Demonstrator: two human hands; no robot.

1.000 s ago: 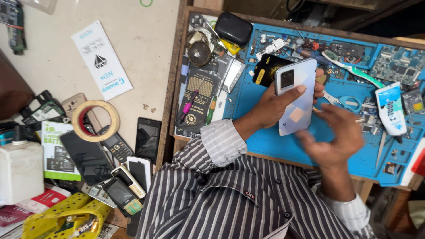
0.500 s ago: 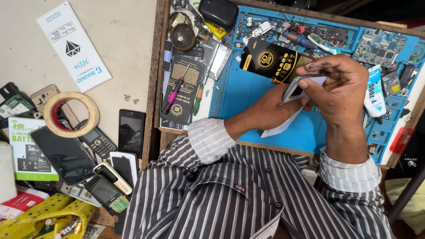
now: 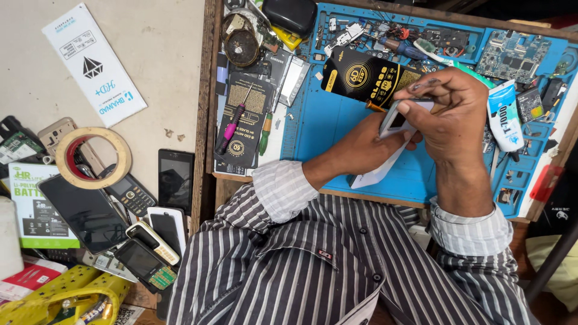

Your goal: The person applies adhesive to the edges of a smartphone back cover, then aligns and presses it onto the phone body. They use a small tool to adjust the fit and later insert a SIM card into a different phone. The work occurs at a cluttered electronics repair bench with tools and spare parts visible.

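Observation:
My left hand (image 3: 367, 147) holds a white smartphone (image 3: 385, 150) from beneath, tilted on edge over the blue repair mat (image 3: 319, 120). My right hand (image 3: 448, 117) curls over the phone's upper end, fingertips pressed on its top edge near the camera. A thin orange-tipped tool (image 3: 374, 107) pokes out just left of my right fingers; which hand grips it I cannot tell. A black and gold screen-protector package (image 3: 361, 77) lies on the mat directly behind the phone.
A white glue tube (image 3: 503, 117), circuit boards (image 3: 512, 54), screwdrivers (image 3: 232, 123) and small parts crowd the mat. On the pale counter to the left lie a tape roll (image 3: 90, 157), several old phones (image 3: 174, 177), a white sleeve (image 3: 93, 63) and a yellow box (image 3: 60, 298).
The phone went from held flat and upright with its back showing to tilted on edge. My right hand moved from beside it to clamped over its top end.

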